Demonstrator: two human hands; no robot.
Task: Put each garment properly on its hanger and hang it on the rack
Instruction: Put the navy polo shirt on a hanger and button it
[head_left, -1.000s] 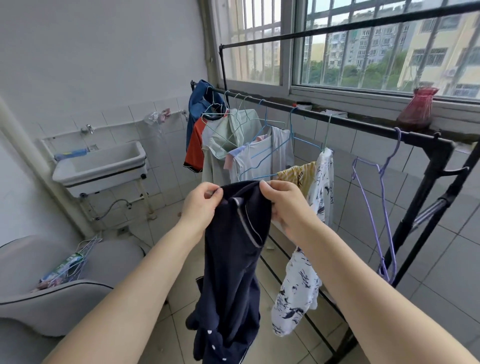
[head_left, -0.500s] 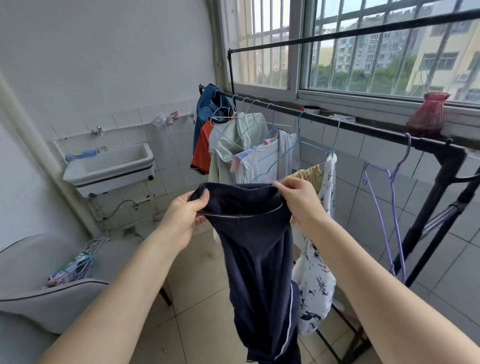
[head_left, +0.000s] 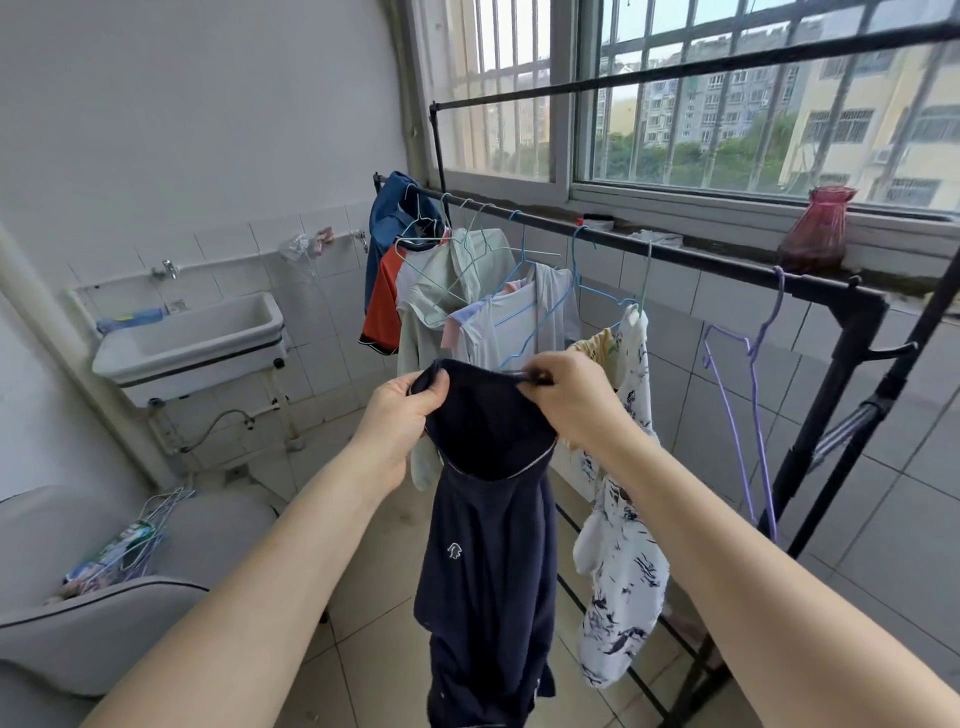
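I hold a dark navy garment (head_left: 488, 545) with a small white logo up in front of me. My left hand (head_left: 400, 415) grips its top edge on the left and my right hand (head_left: 566, 400) pinches the top edge on the right. The cloth hangs down towards the floor. Behind it runs the black rack bar (head_left: 727, 262), carrying several hung garments: blue, orange, pale green, white, and a white patterned one (head_left: 623, 519). An empty purple hanger (head_left: 748, 395) hangs near the rack's right end.
A grey chair (head_left: 104, 613) at the lower left holds a pile of spare wire hangers (head_left: 135, 540). A white sink (head_left: 192, 343) is fixed to the tiled wall. A red vase (head_left: 821, 228) stands on the window ledge. Tiled floor lies below.
Both hands spread the top of the navy garment apart and then drew closer again. The garment turned, so its logo side now faces me. The view shifted slightly.
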